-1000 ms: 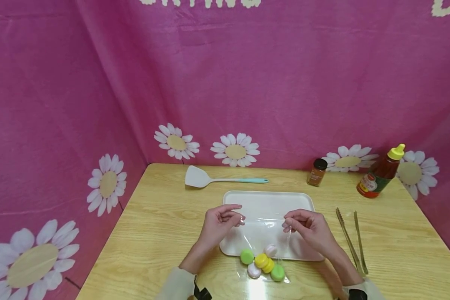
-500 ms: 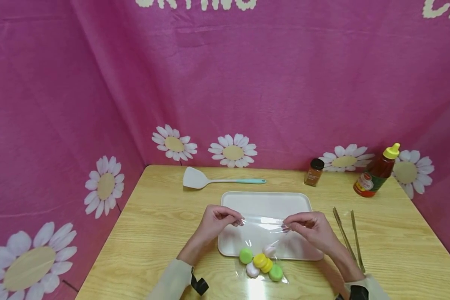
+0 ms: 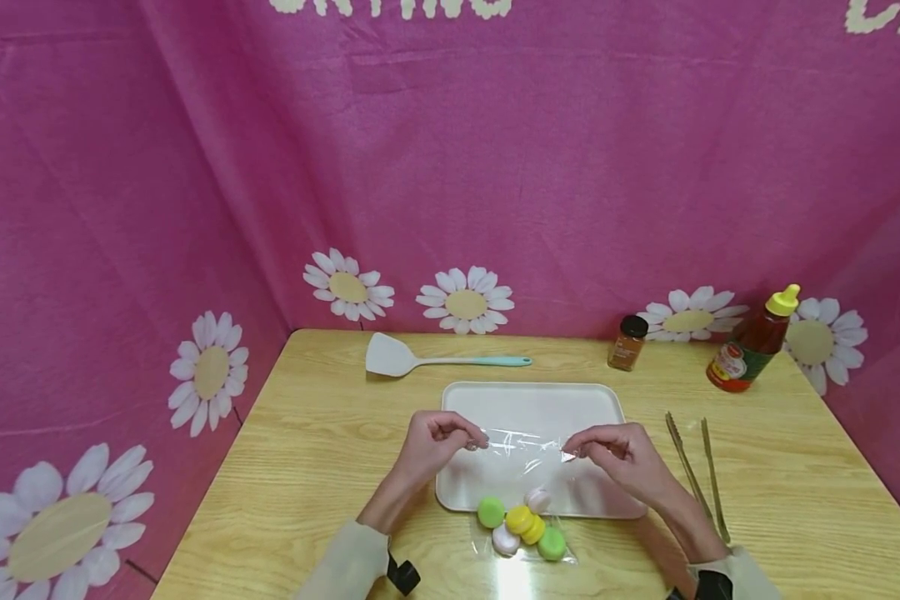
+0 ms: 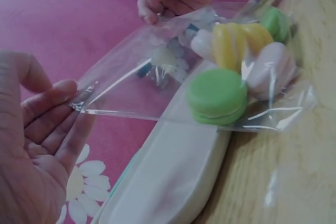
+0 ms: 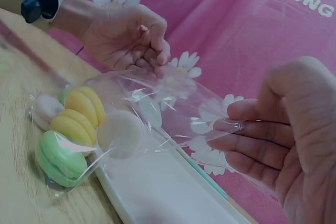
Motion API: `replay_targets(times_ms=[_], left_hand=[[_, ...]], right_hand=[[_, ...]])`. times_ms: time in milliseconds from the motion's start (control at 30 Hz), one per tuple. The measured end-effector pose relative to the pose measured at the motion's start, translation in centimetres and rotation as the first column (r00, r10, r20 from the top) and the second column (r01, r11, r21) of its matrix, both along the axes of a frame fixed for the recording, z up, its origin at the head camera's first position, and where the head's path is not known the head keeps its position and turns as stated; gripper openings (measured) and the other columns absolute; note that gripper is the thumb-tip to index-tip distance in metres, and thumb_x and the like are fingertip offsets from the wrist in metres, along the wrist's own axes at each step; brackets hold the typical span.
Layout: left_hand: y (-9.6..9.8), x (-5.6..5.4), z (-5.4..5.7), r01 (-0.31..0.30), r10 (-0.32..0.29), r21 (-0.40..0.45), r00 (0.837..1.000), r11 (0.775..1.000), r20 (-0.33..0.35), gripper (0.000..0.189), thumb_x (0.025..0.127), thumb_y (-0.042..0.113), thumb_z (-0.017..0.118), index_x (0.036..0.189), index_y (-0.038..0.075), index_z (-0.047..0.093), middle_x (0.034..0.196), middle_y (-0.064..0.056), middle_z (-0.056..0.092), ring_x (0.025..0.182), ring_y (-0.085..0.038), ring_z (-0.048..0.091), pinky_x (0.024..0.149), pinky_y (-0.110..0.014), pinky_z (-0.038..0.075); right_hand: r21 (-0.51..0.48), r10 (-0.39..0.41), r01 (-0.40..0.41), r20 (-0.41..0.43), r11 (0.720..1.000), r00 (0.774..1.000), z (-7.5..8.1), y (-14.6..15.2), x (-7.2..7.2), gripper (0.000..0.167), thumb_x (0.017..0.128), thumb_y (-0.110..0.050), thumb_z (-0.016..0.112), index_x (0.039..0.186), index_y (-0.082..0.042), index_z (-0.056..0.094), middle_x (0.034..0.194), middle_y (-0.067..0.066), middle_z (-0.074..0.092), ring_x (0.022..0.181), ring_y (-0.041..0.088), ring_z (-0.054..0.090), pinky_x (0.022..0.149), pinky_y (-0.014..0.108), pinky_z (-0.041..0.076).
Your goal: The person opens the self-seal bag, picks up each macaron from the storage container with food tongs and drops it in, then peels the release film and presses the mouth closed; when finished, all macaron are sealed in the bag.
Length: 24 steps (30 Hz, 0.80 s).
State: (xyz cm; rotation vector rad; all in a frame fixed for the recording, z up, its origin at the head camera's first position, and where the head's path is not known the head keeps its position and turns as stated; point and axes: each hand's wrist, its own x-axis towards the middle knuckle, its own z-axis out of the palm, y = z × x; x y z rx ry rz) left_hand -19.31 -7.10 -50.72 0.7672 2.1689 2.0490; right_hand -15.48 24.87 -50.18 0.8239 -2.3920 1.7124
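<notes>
A clear plastic bag (image 3: 525, 450) with several macarons inside, green, yellow and pale pink, stretches between the two hands. My left hand (image 3: 433, 446) pinches one corner of its upper edge between thumb and fingers. The opposite corner is pinched by my right hand (image 3: 617, 454). In the left wrist view a green macaron (image 4: 217, 96) lies low in the bag, nearest that hand's side. Yellow macarons (image 5: 80, 119) show at the middle of the pile in the right wrist view. The bag's filled end rests on the table, just in front of the white tray (image 3: 532, 400), and its upper part overlaps the tray.
Behind the tray lies a white spatula (image 3: 393, 357) with a turquoise handle. A spice jar (image 3: 627, 343) and a red sauce bottle (image 3: 750, 346) stand at the back right. Metal tongs (image 3: 697, 475) lie right of the tray, close to the right forearm. Pink cloth (image 3: 495, 167) hangs behind the table.
A second ago the left fingers were more spread; they now pinch the bag's corner. The bag's upper edge has shifted slightly between the hands, and the macarons stay in place.
</notes>
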Motion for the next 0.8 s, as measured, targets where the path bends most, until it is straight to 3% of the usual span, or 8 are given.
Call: replay_targets(times_ms=[200,367,467,633,700,800], left_hand=[[0.5,0.9,0.1,-0.13,0.127,-0.103,0.991,0.986,-0.037,0.007,0.088,0.016,0.086,0.09,0.01,0.082,0.085,-0.003,0.079,0.076,-0.016,0.075,0.07,-0.025,0.062],[0.9,1.4,0.3,-0.201,0.193,-0.13,0.978,0.971,-0.072,0.004,0.088,0.006,0.084,0.089,0.006,0.08,0.082,-0.001,0.078,0.073,-0.013,0.072,0.07,-0.023,0.06],[1.0,1.6,0.3,-0.209,0.201,-0.114,0.977,0.971,-0.073,0.01,0.09,0.003,0.081,0.1,0.002,0.08,0.085,-0.004,0.079,0.076,-0.014,0.074,0.072,-0.021,0.059],[1.3,1.7,0.1,-0.18,0.178,-0.026,0.983,0.983,-0.052,0.045,0.09,0.0,0.08,0.134,0.002,0.069,0.091,-0.014,0.079,0.08,-0.027,0.077,0.069,-0.019,0.058],[1.4,1.7,0.1,-0.172,0.172,0.002,0.985,0.985,-0.03,0.048,0.09,0.0,0.08,0.136,0.003,0.067,0.092,-0.016,0.079,0.08,-0.032,0.077,0.069,-0.019,0.059],[1.4,1.8,0.0,-0.169,0.169,0.023,0.986,0.985,0.009,0.042,0.09,0.0,0.08,0.131,0.003,0.07,0.093,-0.017,0.079,0.082,-0.036,0.077,0.07,-0.02,0.06]], right_hand=[[0.059,-0.089,0.09,-0.015,0.994,0.996,0.1,-0.2,0.1,0.014,0.089,0.003,0.079,0.094,-0.009,0.082,0.089,-0.002,0.08,0.082,0.006,0.073,0.075,0.021,0.058],[0.052,-0.106,0.109,-0.055,0.993,0.993,0.0,-0.4,0.1,0.019,0.085,0.006,0.082,0.091,-0.011,0.082,0.088,0.0,0.08,0.082,0.005,0.073,0.076,0.019,0.059],[0.027,-0.107,0.108,-0.053,0.994,0.993,-0.2,-0.3,0.0,0.019,0.085,0.006,0.081,0.092,-0.011,0.08,0.087,0.001,0.079,0.081,0.006,0.073,0.072,0.02,0.06],[-0.1,-0.054,0.057,0.034,0.993,0.998,-0.8,-0.2,-0.1,0.021,0.088,0.013,0.076,0.103,0.004,0.066,0.088,0.014,0.075,0.077,0.014,0.075,0.063,0.029,0.062],[-0.15,-0.036,0.046,0.074,0.988,0.997,-1.0,-0.2,-0.1,0.023,0.087,0.015,0.074,0.104,0.007,0.06,0.089,0.014,0.073,0.078,0.014,0.074,0.062,0.032,0.063],[-0.214,-0.012,0.036,0.114,0.976,0.993,-1.1,-0.3,-0.1,0.024,0.086,0.018,0.073,0.103,0.011,0.057,0.091,0.006,0.068,0.078,0.006,0.069,0.063,0.026,0.062]])
